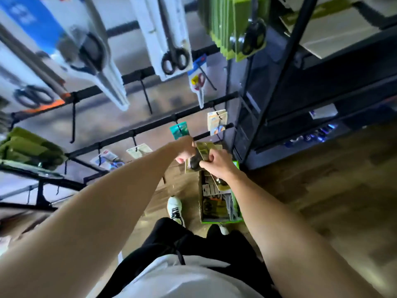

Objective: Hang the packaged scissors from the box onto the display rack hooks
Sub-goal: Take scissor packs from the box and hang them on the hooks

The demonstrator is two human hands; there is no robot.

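Both my hands hold a green-yellow scissors package low in front of the rack. My left hand grips its left side and top. My right hand pinches its right edge, with more packages tucked under the palm. Below them on the floor stands the open box with a green rim, holding several more packaged scissors. The black display rack has bars with hooks; an empty hook hangs at mid-height.
Hanging packages fill the rack: large scissors at top, green packs top right, small cards lower down. A dark shelving unit stands at right. My white shoe is beside the box on the wooden floor.
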